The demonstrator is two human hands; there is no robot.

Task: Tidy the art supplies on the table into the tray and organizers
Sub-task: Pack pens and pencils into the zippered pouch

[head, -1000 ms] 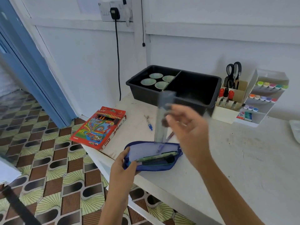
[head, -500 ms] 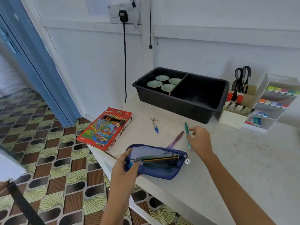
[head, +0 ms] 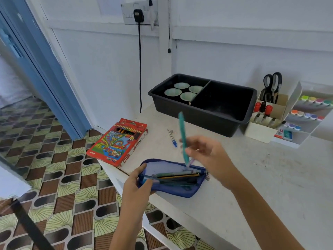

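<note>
The blue pouch lies unzipped close to the front edge of the white surface, its left end right at that edge. The left hand grips this end, fingers curled round the fabric. Above the pouch's mouth the right hand pinches a teal pen in its fingers, tip down and tilted a little left. A purple pen seems to be held with it, but blur and the hand hide most of it. The pouch holds several pencils and pens; they overlap, so their number cannot be told.

Behind the hands one small blue-tipped compass lies alone on bare surface. One box of oil pastels sits at the left corner, along the edge above the tiled floor. To the right the surface lies bare up to the picture's edge.

At the back wall stands one black tray with two compartments: four pale cups in the left, the right in shadow. Just beside it is a white organizer with scissors and three capped markers. The marker rack beyond it is cut off at the right.
</note>
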